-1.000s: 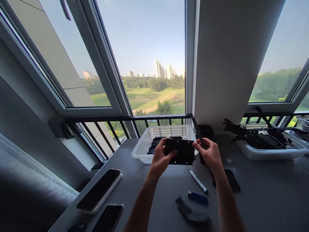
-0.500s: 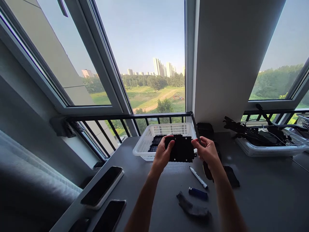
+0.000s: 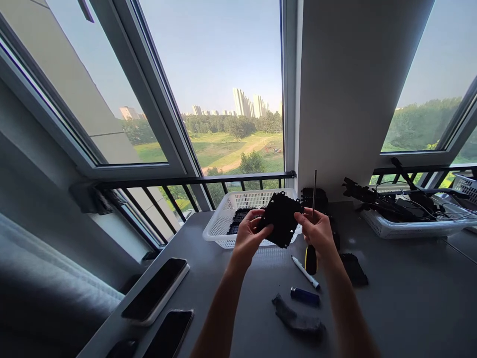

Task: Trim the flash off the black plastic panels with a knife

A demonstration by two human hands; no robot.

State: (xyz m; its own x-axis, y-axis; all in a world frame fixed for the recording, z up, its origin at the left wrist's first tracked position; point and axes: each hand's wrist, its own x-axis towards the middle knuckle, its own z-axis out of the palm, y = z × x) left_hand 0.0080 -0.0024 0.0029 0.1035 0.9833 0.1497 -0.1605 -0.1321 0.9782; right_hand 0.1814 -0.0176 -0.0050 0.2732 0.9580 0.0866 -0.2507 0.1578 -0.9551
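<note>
Both hands hold a flat black plastic panel up over the grey table, in front of a white basket. My left hand pinches the panel's left edge. My right hand grips its right edge and also holds a screwdriver, whose thin shaft points up and whose yellow and black handle hangs below the palm. The panel is turned corner-up, like a diamond.
The white basket holds more black parts. A marker, a blue lighter and a dark cloth lie near my arms. Phones lie at the left edge. Another white tray with cables stands at the right. A black railing runs along the window.
The panel has been turned from lying level to standing corner-up. The screwdriver in my right hand swung upright, its handle now showing below the hand. Both hands stay at about the same height.
</note>
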